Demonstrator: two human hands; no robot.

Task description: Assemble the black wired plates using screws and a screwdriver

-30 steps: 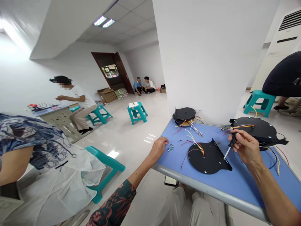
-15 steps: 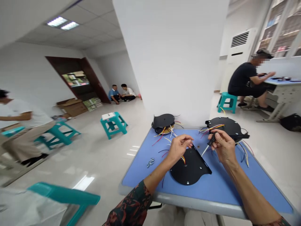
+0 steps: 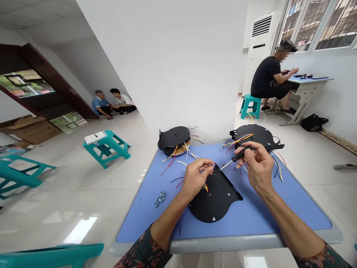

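A round black metal plate (image 3: 214, 199) with coloured wires lies on the blue table (image 3: 262, 214) in front of me. My left hand (image 3: 196, 176) hovers over its far edge with thumb and fingers pinched on a small metal part I cannot name. My right hand (image 3: 258, 163) grips a black-handled screwdriver (image 3: 237, 155), whose tip points left toward the pinched fingers. A small heap of silver nuts (image 3: 160, 198) lies at the table's left side.
Two more black plates with wires, one (image 3: 174, 138) and another (image 3: 255, 136), sit at the table's far edge against a white pillar. Teal stools (image 3: 105, 145) stand on the floor to the left. A person in black (image 3: 269, 80) sits at a desk at the right; two people sit by the doorway.
My left hand left the nuts at the table's left and came over the plate, pinched. The screwdriver tip rose from the plate toward those fingers. My view swung to the right.
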